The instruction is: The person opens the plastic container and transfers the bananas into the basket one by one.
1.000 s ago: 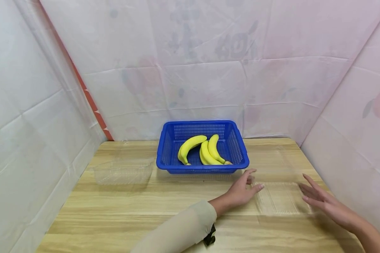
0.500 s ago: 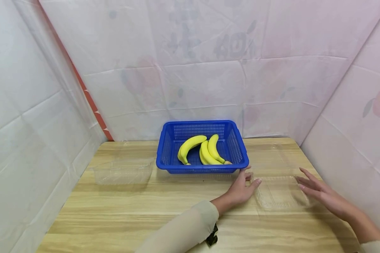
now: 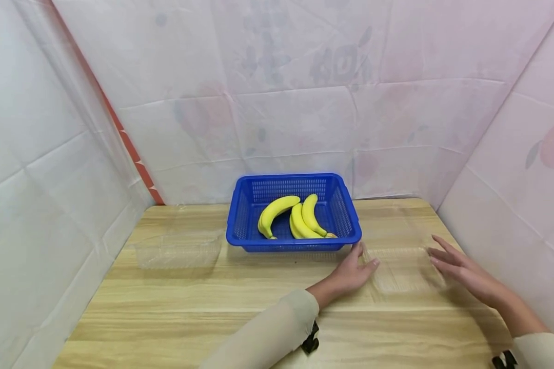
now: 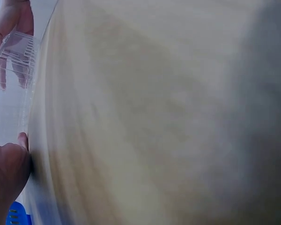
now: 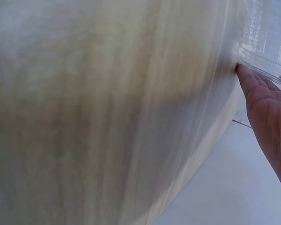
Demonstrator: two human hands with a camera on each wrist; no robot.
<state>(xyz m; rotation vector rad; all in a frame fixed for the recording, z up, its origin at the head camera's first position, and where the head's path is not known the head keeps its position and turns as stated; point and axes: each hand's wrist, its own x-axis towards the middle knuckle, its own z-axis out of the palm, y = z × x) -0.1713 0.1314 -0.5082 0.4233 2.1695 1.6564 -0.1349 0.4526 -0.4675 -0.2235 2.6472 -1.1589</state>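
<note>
A clear plastic clamshell box (image 3: 403,274) sits on the right side of the table, its lid faintly visible behind its base. At its left side is my left hand (image 3: 349,271), thumb and fingers extended along the wall, fingertips partly hidden near the basket's corner. My right hand (image 3: 461,271) touches the opposite side with straight fingers. In the left wrist view, the left thumb (image 4: 9,161) lies against the clear plastic (image 4: 21,51). The right wrist view has the right hand's extended fingers (image 5: 246,77) at the box's lower edge.
A blue basket (image 3: 293,242) holding yellow bananas (image 3: 277,210) stands at the back middle. Another clear plastic box (image 3: 177,253) is on the left. The wooden table (image 3: 175,318) is enclosed by pale printed sheets (image 3: 286,123) at the back and sides.
The clear box on the right has slid away from me and slightly left, with both hands at its sides. The left hand's fingertips have come close to the basket corner.
</note>
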